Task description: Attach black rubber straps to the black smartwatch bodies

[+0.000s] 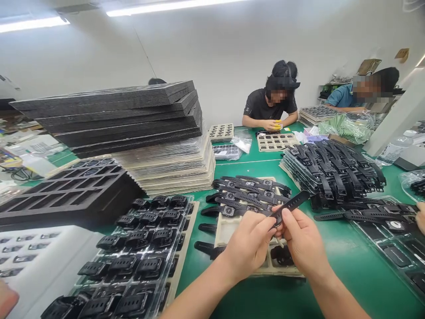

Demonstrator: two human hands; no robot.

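Observation:
A black watch strap with a row of holes is pinched between my left hand and my right hand; its free end points up and right. My fingers hide whether a watch case is attached. Under my hands lies a beige tray with square compartments. Across its far part, several black smartwatches lie in rows with their straps stretched out and sensor backs up. One dark watch piece sits in a near compartment, partly covered by my right hand.
Left stands a clear tray of buckled watches, behind it black foam trays and a tall stack of foam sheets. Right are piled watches and a bottle. Two co-workers sit opposite; other people's hands show at both edges.

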